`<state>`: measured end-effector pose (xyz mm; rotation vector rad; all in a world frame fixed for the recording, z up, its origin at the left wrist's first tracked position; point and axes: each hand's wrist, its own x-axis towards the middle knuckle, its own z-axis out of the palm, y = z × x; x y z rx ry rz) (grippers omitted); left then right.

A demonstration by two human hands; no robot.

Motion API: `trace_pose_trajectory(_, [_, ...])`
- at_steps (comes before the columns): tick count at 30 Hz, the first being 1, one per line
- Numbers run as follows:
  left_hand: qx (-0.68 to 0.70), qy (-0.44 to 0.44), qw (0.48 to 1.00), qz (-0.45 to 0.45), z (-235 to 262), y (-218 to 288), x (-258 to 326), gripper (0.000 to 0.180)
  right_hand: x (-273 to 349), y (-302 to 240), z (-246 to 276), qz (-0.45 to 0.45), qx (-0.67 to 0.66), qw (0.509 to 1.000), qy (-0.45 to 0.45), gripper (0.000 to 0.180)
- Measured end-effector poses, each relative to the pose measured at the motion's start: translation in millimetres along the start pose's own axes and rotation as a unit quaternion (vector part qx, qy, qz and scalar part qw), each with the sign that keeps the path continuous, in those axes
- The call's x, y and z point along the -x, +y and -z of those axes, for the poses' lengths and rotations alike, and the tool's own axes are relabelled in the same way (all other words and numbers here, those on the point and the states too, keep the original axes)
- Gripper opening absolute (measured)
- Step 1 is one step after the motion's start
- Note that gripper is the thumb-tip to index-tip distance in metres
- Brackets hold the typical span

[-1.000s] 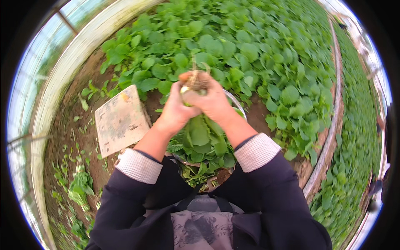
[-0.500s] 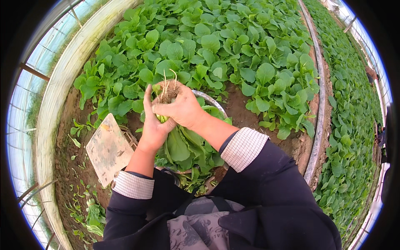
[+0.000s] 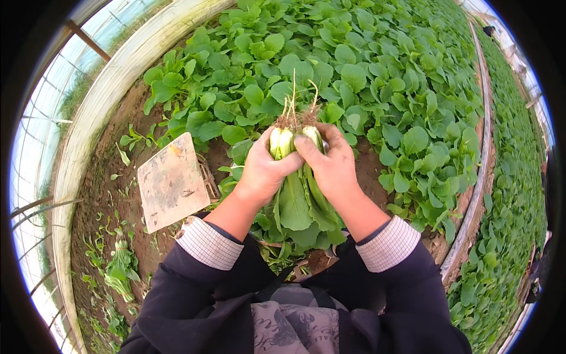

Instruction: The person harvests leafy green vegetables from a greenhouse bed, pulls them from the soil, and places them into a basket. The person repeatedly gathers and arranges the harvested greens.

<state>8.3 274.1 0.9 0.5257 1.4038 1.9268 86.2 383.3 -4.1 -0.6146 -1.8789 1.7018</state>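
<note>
Between my two hands is a bunch of leafy greens (image 3: pixel 296 203), roots upward and leaves hanging down toward me. Pale stem bases and thin roots with soil on them stick up above my fingers. My left hand (image 3: pixel 263 167) is wrapped round the left side of the stems. On the right side, my right hand (image 3: pixel 331 162) grips the stems, its thumb pressed across the front near the base. Under the hanging leaves, more greens lie close to my lap, partly hidden by the bunch.
A dirty flat-topped stool (image 3: pixel 173 184) stands on the soil to my left. Bundled greens (image 3: pixel 121 268) lie on the ground at lower left. Dense growing greens (image 3: pixel 377 71) fill the bed ahead, bordered by a pale pipe (image 3: pixel 487 141) at right and a plastic-covered edge (image 3: pixel 73 153) at left.
My hands have moved to the right with the bunch. The right hand, earlier across the root end, now holds the right side, so the stem bases show. The view has shifted as well.
</note>
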Motion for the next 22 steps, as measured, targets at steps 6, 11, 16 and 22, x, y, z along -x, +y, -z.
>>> trace_pose_trajectory(6, [-0.123, 0.039, 0.991, -0.035, 7.8, -3.6, 0.3, 0.045, -4.3, 7.2, 2.9, 0.018, -0.093, 0.994, -0.049, 0.030])
trace_pose_trajectory(11, [-0.147, 0.065, 0.983, -0.084, 19.5, 1.5, 1.6, 0.041, -24.4, -2.3, 23.5, 0.040, -0.039, 0.998, 0.012, 0.023])
trace_pose_trajectory(16, [-0.236, 0.044, 0.965, -0.103, 24.5, 9.4, 13.0, 0.045, -22.5, -22.2, 23.3, 0.275, 0.369, 0.885, -0.070, 0.028])
trace_pose_trajectory(22, [-0.094, 0.013, 0.993, -0.076, 24.4, -4.4, 14.4, 0.056, -13.8, 17.0, -24.5, 0.102, -0.135, 0.976, -0.136, 0.023])
